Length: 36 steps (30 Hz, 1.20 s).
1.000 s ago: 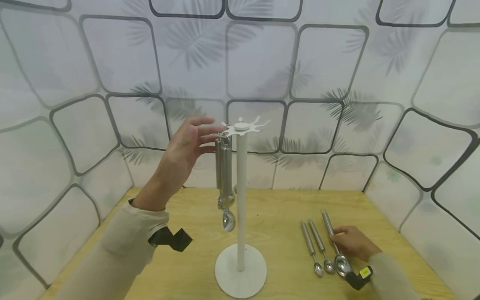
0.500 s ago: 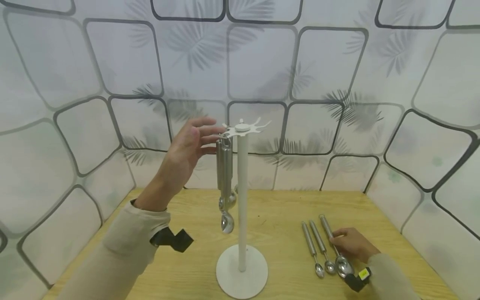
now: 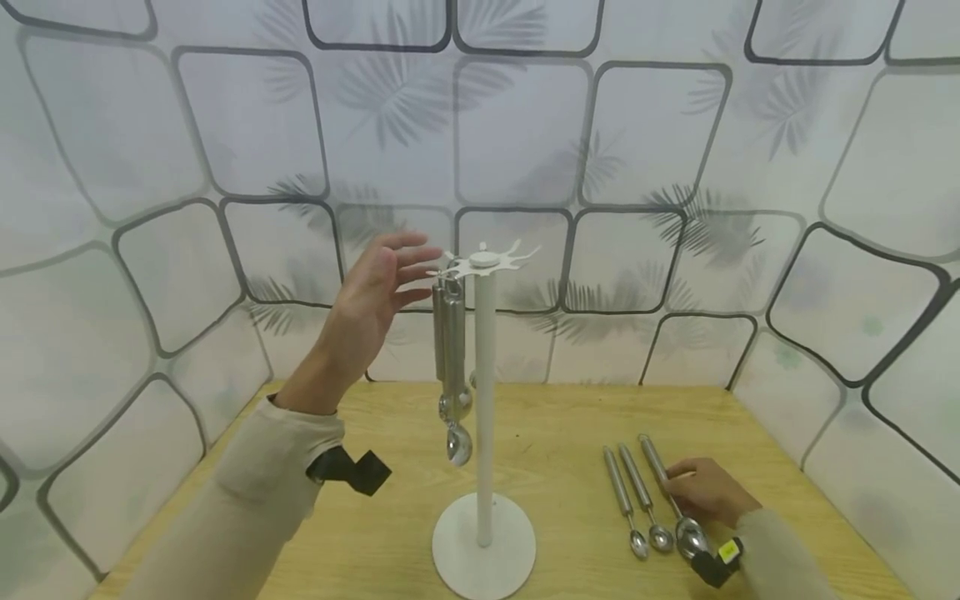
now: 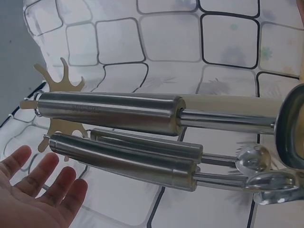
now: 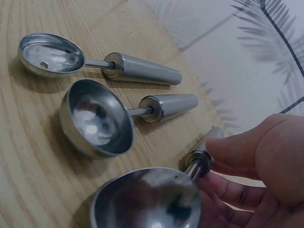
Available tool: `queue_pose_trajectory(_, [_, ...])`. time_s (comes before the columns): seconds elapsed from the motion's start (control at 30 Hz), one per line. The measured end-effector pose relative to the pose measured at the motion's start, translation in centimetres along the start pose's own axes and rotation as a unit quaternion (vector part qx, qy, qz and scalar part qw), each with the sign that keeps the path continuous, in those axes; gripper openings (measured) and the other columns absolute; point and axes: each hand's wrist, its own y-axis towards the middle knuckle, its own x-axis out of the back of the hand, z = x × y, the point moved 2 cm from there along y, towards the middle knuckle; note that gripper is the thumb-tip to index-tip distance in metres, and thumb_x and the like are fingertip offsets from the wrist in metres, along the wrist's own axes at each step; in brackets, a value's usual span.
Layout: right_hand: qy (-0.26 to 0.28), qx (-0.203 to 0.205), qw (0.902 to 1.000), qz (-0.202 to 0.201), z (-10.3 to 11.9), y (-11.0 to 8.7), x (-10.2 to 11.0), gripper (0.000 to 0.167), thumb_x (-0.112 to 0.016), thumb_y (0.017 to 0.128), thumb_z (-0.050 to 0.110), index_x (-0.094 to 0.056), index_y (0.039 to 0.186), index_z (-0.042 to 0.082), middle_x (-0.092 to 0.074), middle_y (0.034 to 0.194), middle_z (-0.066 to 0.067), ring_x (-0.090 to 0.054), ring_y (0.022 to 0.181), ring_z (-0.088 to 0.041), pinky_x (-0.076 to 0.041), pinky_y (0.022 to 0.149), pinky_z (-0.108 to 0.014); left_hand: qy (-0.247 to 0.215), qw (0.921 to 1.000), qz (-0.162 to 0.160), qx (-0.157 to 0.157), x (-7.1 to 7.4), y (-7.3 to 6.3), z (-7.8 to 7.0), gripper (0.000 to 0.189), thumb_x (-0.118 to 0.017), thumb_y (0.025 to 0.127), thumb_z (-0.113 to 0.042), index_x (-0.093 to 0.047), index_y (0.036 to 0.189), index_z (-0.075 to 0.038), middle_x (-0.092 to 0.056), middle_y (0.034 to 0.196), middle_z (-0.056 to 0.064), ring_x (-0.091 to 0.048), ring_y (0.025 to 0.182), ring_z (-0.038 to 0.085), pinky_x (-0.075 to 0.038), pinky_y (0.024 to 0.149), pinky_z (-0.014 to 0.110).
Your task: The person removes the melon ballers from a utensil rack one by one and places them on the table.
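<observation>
In the head view, my left hand (image 3: 367,287) is raised beside the star-shaped hook top (image 3: 483,262) of a white stand, its fingers spread and holding nothing. Several metal scoops (image 3: 453,342) hang from the hooks close to those fingertips; the left wrist view shows their steel handles (image 4: 109,111) with rings over the hooks. On the table at right, my right hand (image 3: 708,492) pinches the handle of a large ice cream scoop (image 5: 147,202) between thumb and fingers. Two smaller scoops lie beside it, a round-bowled one (image 5: 97,118) and an oval-bowled one (image 5: 52,54).
The stand's white pole (image 3: 485,400) rises from a round base (image 3: 483,546) at the middle of the wooden table (image 3: 360,500). Patterned cloth walls (image 3: 517,133) enclose the back and both sides.
My left fingertips have drawn back slightly from the hooks, and the hanging scoops have swung a little. The large scoop's handle end has shifted slightly towards me with my right hand on it.
</observation>
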Motion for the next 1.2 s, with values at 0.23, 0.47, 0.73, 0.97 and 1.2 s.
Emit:
queue_pose_trajectory(0.23, [-0.012, -0.012, 0.9998, -0.003, 1.4, -0.3, 1.1, 0.046, -0.057, 0.094, 0.011, -0.043, 0.128, -0.018, -0.061, 0.101, -0.019, -0.063, 0.078, -0.022, -0.057, 0.070, -0.038, 0.006, 0.9999, 0.000, 0.012, -0.4, 0.5, -0.1, 0.050, -0.039, 0.104, -0.039, -0.042, 0.132, 0.002, -0.050, 0.129, 0.020, -0.045, 0.121, 0.038, -0.040, 0.099, 0.037])
queue_pose_trajectory(0.47, [0.062, 0.029, 0.9974, 0.022, 5.3, -1.1, 0.6, 0.046, -0.045, 0.101, 0.015, -0.038, 0.136, -0.014, -0.056, 0.112, -0.023, -0.062, 0.089, -0.028, -0.056, 0.075, -0.039, 0.026, 0.9989, 0.006, 0.038, -0.7, 0.9, -0.2, 0.048, -0.027, 0.104, -0.028, -0.032, 0.138, 0.005, -0.041, 0.139, 0.025, -0.040, 0.126, 0.043, -0.035, 0.104, 0.043])
queue_pose_trajectory(0.73, [0.144, 0.135, 0.9768, 0.083, 11.5, -2.3, -0.7, 0.050, -0.037, 0.107, 0.028, -0.039, 0.134, -0.014, -0.057, 0.107, -0.014, -0.064, 0.087, -0.020, -0.056, 0.075, -0.034, 0.005, 0.9989, 0.023, 0.041, -0.9, 1.4, 0.4, 0.073, -0.041, 0.098, -0.056, -0.030, 0.140, 0.002, -0.037, 0.141, 0.028, -0.039, 0.127, 0.039, -0.032, 0.107, 0.046])
queue_pose_trajectory(0.97, [0.186, 0.203, 0.9541, 0.118, 15.8, -3.3, -1.7, 0.042, -0.038, 0.106, 0.036, -0.050, 0.123, 0.000, -0.060, 0.103, -0.007, -0.064, 0.088, -0.017, -0.056, 0.077, -0.034, -0.006, 0.9995, 0.018, 0.027, -0.7, 1.4, 0.7, 0.078, -0.047, 0.093, -0.063, -0.035, 0.137, 0.001, -0.048, 0.133, 0.024, -0.046, 0.122, 0.033, -0.034, 0.106, 0.045])
queue_pose_trajectory(1.2, [0.215, 0.247, 0.9357, 0.130, 19.5, -4.2, -2.6, 0.034, -0.039, 0.106, 0.035, -0.056, 0.117, 0.008, -0.063, 0.102, -0.004, -0.066, 0.088, -0.016, -0.056, 0.077, -0.032, -0.016, 0.9998, 0.010, 0.010, -0.6, 1.2, 0.8, 0.061, -0.043, 0.100, -0.051, -0.039, 0.133, 0.000, -0.058, 0.118, 0.007, -0.052, 0.113, 0.026, -0.037, 0.103, 0.042])
